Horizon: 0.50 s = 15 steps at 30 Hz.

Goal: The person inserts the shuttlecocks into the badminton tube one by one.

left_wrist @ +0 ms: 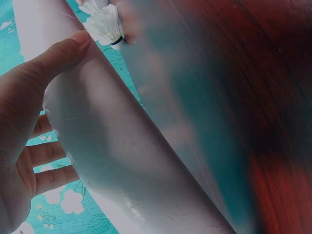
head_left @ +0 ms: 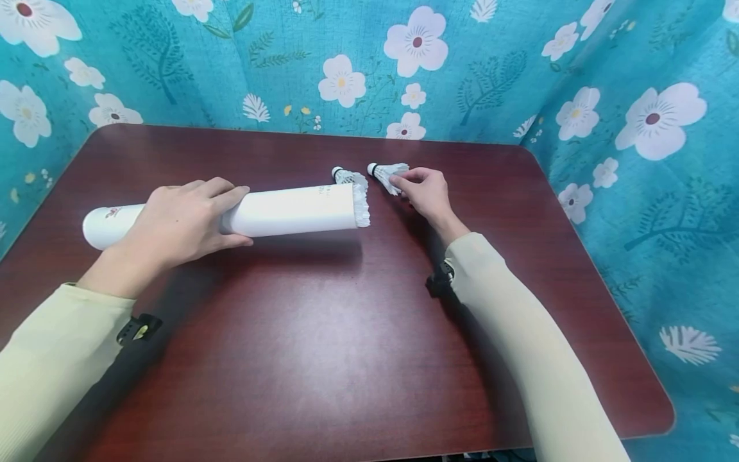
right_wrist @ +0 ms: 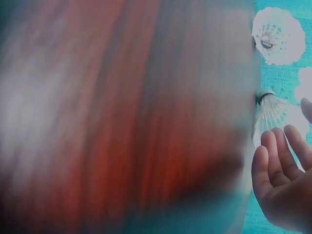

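Observation:
A long white shuttlecock tube [head_left: 288,210] lies across the left part of the view, tilted slightly, with white feathers [head_left: 362,205] showing at its right mouth. My left hand [head_left: 181,221] grips the tube around its middle; in the left wrist view the thumb [left_wrist: 73,46] lies along its side. At the far side, my right hand [head_left: 430,192] pinches the feather skirt of a shuttlecock [head_left: 385,174] between thumb and fingers, its cork pointing left. A second shuttlecock [head_left: 348,176] is just beyond the tube's mouth, partly hidden by it.
Everything is over a dark red-brown wooden table [head_left: 312,346] with rounded corners. A teal flowered curtain [head_left: 277,70] hangs along its far and right edges. Dark wrist devices [head_left: 441,279] sit below both sleeves.

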{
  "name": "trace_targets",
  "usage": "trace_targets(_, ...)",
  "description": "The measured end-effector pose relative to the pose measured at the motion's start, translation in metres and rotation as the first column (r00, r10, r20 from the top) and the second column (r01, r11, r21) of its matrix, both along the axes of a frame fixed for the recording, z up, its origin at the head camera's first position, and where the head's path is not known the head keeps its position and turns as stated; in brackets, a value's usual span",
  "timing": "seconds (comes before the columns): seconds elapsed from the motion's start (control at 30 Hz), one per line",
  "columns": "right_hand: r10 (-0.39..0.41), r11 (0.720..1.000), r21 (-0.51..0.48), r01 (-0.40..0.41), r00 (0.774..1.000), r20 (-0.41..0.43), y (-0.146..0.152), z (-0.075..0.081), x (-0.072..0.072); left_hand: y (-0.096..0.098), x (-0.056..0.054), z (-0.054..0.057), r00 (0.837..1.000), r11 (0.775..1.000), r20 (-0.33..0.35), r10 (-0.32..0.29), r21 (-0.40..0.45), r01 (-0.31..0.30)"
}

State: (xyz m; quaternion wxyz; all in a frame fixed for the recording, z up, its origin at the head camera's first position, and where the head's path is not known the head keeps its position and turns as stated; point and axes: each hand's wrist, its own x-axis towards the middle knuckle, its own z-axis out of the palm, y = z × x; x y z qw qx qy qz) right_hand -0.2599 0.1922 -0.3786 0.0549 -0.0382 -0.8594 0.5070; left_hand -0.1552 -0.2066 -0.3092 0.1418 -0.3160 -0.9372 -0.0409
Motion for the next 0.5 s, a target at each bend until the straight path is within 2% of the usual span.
trace_targets(0.27, -0.025, 0.992, -0.121, 0.028, 0.999, 0.029, -0.009, -0.001, -0.003, 0.0, 0.0, 0.001, 1.0, 1.0, -0.001, 0.001, -0.004, -0.001)
trace_targets(0.5, -0.017, 0.997, -0.08, 0.018, 1.0, 0.025, -0.012, 0.001, -0.002, 0.0, 0.001, 0.0, 1.0, 1.0, 0.016, 0.007, -0.008, -0.007)
